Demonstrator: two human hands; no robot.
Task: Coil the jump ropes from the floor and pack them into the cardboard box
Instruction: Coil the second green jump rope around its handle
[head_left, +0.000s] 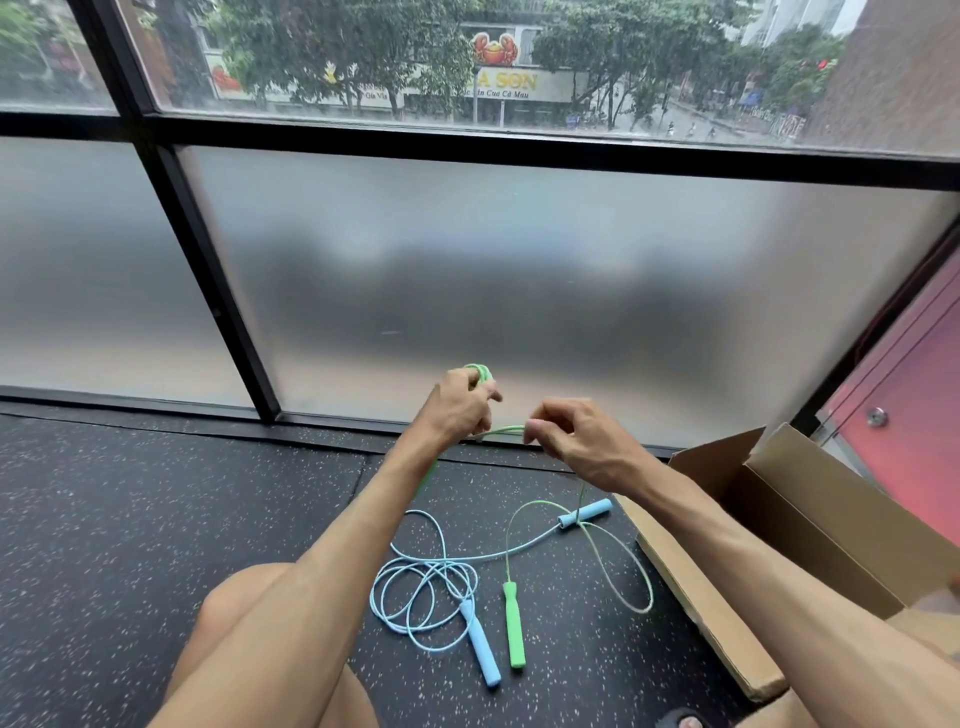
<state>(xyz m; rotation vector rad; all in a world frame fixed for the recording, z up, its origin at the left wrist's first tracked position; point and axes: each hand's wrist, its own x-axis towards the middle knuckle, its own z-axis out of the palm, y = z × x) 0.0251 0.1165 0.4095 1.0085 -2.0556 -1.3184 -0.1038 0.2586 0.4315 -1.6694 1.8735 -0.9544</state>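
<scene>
You're coiling the green rope (480, 370): left hand (460, 402) gripping loops, right hand (576, 441) pinching cord. Blue rope (426, 587) lying loose on the floor (156, 519) beside the cardboard box (810, 499), both ropes awaiting packing.

Open floor (156, 519) stretches on the left up to the frosted window wall (519, 286), which closes the whole far side. At centre, loose loops of the blue rope (480, 647) cross strands of the green rope (513, 631) on the floor. Green strands rise to the left grip (462, 400) and right grip (576, 441). On the right, the cardboard box (841, 519) stands open upward, a raised flap (717, 457) bordering its far-left corner. A bent knee (234, 613) fills the near left.
</scene>
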